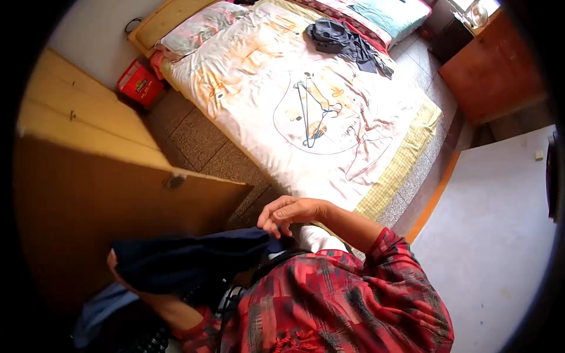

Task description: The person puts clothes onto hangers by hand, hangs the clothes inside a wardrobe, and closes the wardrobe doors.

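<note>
Dark-blue cloth spans my hands: the left hand lies at one end, the right hand curls by the other; I can't tell whether either grips. Beyond: wooden door, bed, blue hangers.

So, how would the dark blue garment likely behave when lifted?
The dark blue garment would probably flop, being soft cloth that drapes beside the left hand. It seems unlikely to roll or break, as no stiff part shows.
</note>
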{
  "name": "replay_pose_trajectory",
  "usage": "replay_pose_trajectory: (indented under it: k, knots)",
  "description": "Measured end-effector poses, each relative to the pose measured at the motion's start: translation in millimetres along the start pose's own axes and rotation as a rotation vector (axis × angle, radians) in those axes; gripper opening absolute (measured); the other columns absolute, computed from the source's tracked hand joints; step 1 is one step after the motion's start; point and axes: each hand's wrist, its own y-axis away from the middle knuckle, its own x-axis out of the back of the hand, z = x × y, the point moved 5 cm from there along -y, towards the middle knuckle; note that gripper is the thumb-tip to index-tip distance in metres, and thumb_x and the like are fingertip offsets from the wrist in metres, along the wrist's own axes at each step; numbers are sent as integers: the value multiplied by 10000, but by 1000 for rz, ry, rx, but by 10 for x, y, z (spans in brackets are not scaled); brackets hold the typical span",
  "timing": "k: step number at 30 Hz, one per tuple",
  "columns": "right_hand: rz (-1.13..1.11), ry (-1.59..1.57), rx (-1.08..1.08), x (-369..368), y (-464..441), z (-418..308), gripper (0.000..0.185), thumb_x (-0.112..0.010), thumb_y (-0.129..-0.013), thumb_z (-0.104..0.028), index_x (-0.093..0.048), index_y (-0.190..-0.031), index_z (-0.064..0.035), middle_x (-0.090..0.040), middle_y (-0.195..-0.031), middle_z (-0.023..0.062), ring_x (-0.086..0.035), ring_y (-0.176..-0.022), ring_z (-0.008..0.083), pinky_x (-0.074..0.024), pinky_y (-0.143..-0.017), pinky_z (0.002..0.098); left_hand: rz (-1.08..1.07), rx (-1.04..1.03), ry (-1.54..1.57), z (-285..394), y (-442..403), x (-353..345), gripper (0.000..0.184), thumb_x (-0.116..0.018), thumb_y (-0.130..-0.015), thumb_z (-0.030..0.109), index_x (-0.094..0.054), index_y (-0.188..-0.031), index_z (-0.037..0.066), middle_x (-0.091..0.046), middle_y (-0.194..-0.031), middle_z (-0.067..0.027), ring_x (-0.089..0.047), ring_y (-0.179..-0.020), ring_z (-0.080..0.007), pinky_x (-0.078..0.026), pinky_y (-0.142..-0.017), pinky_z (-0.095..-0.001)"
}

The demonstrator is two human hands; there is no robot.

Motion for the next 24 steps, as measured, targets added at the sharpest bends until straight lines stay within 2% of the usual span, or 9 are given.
replay_pose_trajectory:
  k: [1,2,5,9,15,18,19,22,24]
  knots:
    - [80,-71,6,284,12,46,341,-567,-870,-310,-568,-1073,-35,-631,-925,68,-604,-720,138,-489,-561,246,226,-237,-485,115,45,12,235,-596,-756,248,-608,-741,14,-607,-655,-65,-578,-568,-203,-496,-567,-318]
    - [274,-27,-21,650,43,120,296,-559,-873,-290,-583,-1025,-37,-631,-880,66,-603,-700,138,-490,-548,249,324,-224,-544,30,128,-64,237,-594,-753,248,-607,-745,12,-607,-659,-68,-579,-573,-205,-496,-570,-319]
    - [917,223,-102,2119,263,518,224,-538,-864,-245,-615,-871,-35,-617,-737,59,-594,-613,141,-495,-498,262,317,140,-378,-528,476,-353,245,-591,-746,250,-604,-758,6,-607,-671,-74,-579,-586,-210,-496,-580,-322]
    - [1470,123,37,3604,799,492,196,-555,-823,-200,-615,-815,-13,-608,-703,73,-576,-545,141,-508,-459,278,211,526,-311,-1206,833,-833,257,-586,-736,252,-601,-776,-2,-608,-687,-82,-580,-603,-217,-496,-593,-327]
    - [1747,512,35,5181,1261,-82,198,-528,-814,-132,-635,-884,19,-642,-742,107,-637,-607,168,-536,-471,293,108,801,-331,-1854,1202,-1431,281,-579,-720,254,-596,-801,-14,-609,-711,-95,-581,-629,-227,-496,-614,-333]
    - [1947,521,157,5650,1317,-274,122,-563,-784,-143,-660,-780,-69,-655,-666,89,-625,-483,184,-507,-579,301,76,898,-338,-2118,1353,-1666,295,-575,-713,256,-593,-814,-20,-609,-723,-101,-581,-642,-232,-496,-624,-337]
    - [1946,514,109,5790,1328,-328,138,-571,-771,-168,-659,-760,-61,-652,-674,101,-645,-567,224,-502,-606,321,69,923,-335,-2197,1389,-1737,299,-574,-710,256,-593,-819,-22,-610,-727,-103,-582,-646,-234,-496,-627,-338]
    - [1960,824,-14,6450,1350,-271,201,-596,-790,-179,-664,-899,-24,-661,-736,107,-629,-521,178,-513,-519,285,45,996,-333,-2373,1557,-1956,314,-570,-703,258,-590,-832,-28,-610,-739,-110,-582,-659,-239,-495,-637,-341]
    - [1819,801,-307,6584,1290,-281,239,-606,-774,-267,-686,-828,-49,-649,-665,107,-616,-489,169,-497,-531,299,24,1035,-330,-2497,1632,-2090,324,-567,-698,259,-588,-840,-32,-610,-747,-114,-582,-667,-242,-495,-644,-343]
